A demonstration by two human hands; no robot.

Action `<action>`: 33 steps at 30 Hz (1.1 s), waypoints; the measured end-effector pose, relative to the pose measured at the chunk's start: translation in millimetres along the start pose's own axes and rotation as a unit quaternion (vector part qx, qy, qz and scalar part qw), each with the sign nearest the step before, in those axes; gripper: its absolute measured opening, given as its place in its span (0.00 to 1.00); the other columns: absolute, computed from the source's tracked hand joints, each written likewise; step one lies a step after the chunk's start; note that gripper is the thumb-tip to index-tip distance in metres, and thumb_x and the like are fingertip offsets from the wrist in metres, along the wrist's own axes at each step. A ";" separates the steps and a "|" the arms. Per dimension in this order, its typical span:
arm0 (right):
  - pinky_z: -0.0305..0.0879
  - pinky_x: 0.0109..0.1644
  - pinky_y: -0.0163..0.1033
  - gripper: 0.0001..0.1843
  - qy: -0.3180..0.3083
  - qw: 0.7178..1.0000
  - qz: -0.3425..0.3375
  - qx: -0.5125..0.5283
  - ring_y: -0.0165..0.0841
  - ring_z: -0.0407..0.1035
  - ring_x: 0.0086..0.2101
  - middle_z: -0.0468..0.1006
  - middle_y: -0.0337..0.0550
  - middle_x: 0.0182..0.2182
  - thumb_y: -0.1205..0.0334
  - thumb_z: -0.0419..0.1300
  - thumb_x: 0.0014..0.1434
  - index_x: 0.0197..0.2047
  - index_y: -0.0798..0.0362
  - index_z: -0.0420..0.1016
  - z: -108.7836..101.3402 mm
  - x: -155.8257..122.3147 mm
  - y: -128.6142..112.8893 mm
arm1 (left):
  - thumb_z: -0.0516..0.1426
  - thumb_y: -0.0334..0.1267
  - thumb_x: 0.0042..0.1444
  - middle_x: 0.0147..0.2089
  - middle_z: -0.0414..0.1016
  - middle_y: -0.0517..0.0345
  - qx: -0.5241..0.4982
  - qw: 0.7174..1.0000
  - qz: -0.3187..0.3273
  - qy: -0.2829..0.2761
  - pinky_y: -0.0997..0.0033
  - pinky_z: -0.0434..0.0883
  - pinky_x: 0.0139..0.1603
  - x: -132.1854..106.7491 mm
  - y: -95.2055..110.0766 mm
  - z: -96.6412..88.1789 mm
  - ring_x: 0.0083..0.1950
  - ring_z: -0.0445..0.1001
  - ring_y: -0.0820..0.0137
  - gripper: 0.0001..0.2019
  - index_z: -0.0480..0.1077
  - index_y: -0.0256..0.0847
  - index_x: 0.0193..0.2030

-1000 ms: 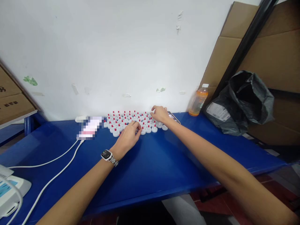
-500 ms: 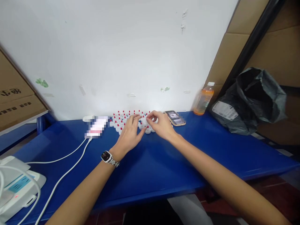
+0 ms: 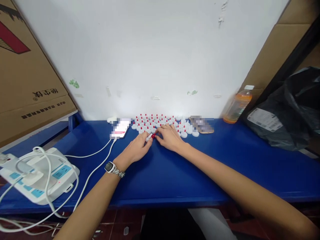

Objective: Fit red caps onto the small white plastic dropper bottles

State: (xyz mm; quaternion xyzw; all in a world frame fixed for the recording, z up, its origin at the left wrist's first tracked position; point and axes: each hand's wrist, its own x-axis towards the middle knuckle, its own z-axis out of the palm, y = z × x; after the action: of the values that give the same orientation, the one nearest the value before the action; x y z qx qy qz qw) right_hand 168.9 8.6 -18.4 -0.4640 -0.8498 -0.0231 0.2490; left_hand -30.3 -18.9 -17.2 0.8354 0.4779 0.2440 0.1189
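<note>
While L grip (image 3: pixel 137 146) pinches wht pc (image 3: pixel 149 137), R grip (image 3: pixel 170 138) is adj.

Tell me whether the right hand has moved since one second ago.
Yes. The right hand has moved left and away from the wall: it was below the right-hand green mark, now it lies to that mark's left.

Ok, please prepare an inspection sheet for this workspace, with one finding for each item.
Surface: blue table, against a white wall.
Job's things: white caps, many red-tipped, grouped near the wall.
Clutter: left phone, right phone, bottle of orange liquid.
Hands: left hand holds a small white piece; right hand is near a red part beside it, contact unclear.
Cables: white cables at the left phone and power strip.
Surroundings: printed carton left, dark plastic bag right.
</note>
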 end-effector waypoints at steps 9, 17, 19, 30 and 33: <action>0.53 0.51 0.48 0.07 -0.014 0.999 -0.027 -0.033 0.42 0.65 0.46 0.77 0.49 0.41 0.62 0.57 0.65 0.41 0.52 0.76 3.8 1.1 -1.8 | 0.46 0.48 0.67 0.38 0.72 0.54 -0.003 1.000 0.004 -0.007 0.63 0.67 0.39 -3.6 0.4 3.6 0.38 0.71 0.63 0.12 0.61 0.43 0.38; 0.63 0.42 0.40 0.07 0.067 0.955 0.059 0.283 0.34 0.72 0.37 0.81 0.41 0.36 0.61 0.58 0.62 0.40 0.51 0.76 -15.8 -15.9 -1.6 | 0.44 0.48 0.68 0.40 0.71 0.55 -0.012 0.999 0.028 -0.017 0.62 0.69 0.41 -4.3 11.5 12.3 0.39 0.71 0.64 0.12 0.62 0.43 0.40; 0.64 0.38 0.38 0.09 0.059 0.929 0.082 0.357 0.33 0.72 0.34 0.81 0.40 0.34 0.58 0.60 0.61 0.40 0.51 0.78 -18.6 -21.5 -2.8 | 0.44 0.48 0.68 0.40 0.70 0.55 -0.019 0.999 0.036 -0.019 0.61 0.69 0.42 -4.1 13.9 16.0 0.39 0.71 0.64 0.12 0.62 0.43 0.42; 0.68 0.36 0.37 0.19 0.039 0.809 0.126 0.572 0.30 0.72 0.28 0.79 0.39 0.28 0.47 0.71 0.47 0.33 0.53 0.76 -13.2 -24.4 -1.0 | 0.43 0.48 0.69 0.40 0.69 0.55 -0.022 0.997 0.070 -0.035 0.59 0.69 0.43 -6.6 24.1 17.7 0.40 0.70 0.63 0.13 0.61 0.43 0.41; 0.67 0.33 0.36 0.21 0.035 0.796 0.137 0.588 0.28 0.69 0.25 0.78 0.38 0.25 0.46 0.74 0.43 0.28 0.53 0.73 -13.0 -23.5 0.2 | 0.43 0.48 0.70 0.40 0.69 0.55 -0.023 0.996 0.074 -0.036 0.60 0.69 0.43 -6.8 26.8 17.5 0.40 0.70 0.64 0.13 0.60 0.43 0.41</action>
State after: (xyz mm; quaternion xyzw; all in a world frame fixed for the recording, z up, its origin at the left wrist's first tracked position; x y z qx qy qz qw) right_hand 184.8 -13.1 -17.5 -0.3384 -0.6179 0.4992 0.5046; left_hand -4.3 -37.9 -22.6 0.8739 0.4043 0.2330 0.1361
